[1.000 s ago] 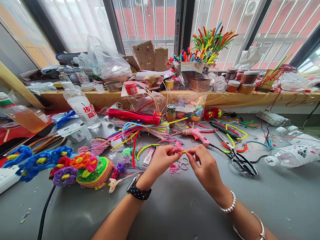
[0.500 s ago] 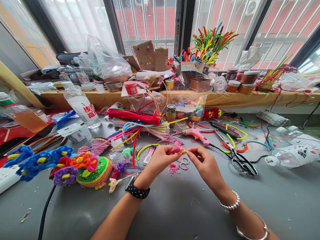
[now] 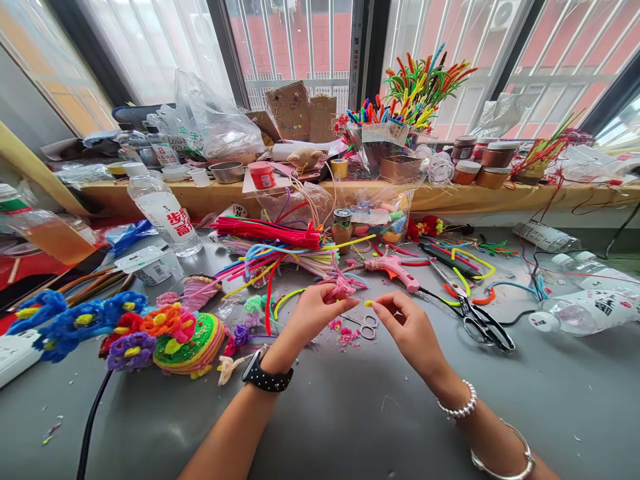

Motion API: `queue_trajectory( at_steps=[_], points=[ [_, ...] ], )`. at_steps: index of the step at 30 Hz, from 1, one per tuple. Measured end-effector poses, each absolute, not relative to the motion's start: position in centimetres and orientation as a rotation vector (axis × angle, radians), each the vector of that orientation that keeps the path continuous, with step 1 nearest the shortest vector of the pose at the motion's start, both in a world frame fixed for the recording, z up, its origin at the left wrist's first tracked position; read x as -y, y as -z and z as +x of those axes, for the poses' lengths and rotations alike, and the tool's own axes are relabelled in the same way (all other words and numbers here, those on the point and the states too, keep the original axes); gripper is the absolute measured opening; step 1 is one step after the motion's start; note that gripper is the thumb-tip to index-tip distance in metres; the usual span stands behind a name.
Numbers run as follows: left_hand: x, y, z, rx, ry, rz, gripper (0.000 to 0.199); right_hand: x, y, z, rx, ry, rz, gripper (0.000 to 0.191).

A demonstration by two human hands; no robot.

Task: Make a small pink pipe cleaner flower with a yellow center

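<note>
My left hand [image 3: 320,312], above the middle of the grey table, pinches a pink fuzzy flower piece [image 3: 344,287] between thumb and fingers. To its right, my right hand [image 3: 403,323] holds a small yellow fuzzy piece [image 3: 369,304] at its thumb and fingertips. A narrow gap separates the two pieces. Small silver scissors [image 3: 369,327] lie beneath and between the hands, beside pink fuzzy scraps [image 3: 347,336]. Bundled red pipe cleaners [image 3: 270,232] rest on other coloured stems behind my left hand.
Large black-handled scissors [image 3: 483,323] and a pink glue gun [image 3: 395,268] lie to the right. Fuzzy flowers on a round coiled piece [image 3: 193,343] sit at left. A water bottle [image 3: 165,212] stands behind them, and plastic bottles [image 3: 593,310] lie at far right.
My left hand has moved slightly left with the pink piece, away from my right hand. The yellow piece is now apart from the pink one, at my right fingertips.
</note>
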State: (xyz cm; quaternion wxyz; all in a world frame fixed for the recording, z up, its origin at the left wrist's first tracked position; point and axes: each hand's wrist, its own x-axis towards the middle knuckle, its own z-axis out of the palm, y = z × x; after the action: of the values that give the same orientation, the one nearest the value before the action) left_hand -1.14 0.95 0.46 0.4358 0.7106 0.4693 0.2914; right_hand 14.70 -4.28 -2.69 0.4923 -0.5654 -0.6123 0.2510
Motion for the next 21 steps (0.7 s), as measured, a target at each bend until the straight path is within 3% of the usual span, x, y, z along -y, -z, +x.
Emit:
queue_trajectory(
  at_steps=[21],
  points=[
    [-0.87, 0.30, -0.60, -1.080, -0.594, 1.771, 0.029, 3.98, 2.93, 14.94, 1.655, -0.520, -1.406, 0.021]
  ],
)
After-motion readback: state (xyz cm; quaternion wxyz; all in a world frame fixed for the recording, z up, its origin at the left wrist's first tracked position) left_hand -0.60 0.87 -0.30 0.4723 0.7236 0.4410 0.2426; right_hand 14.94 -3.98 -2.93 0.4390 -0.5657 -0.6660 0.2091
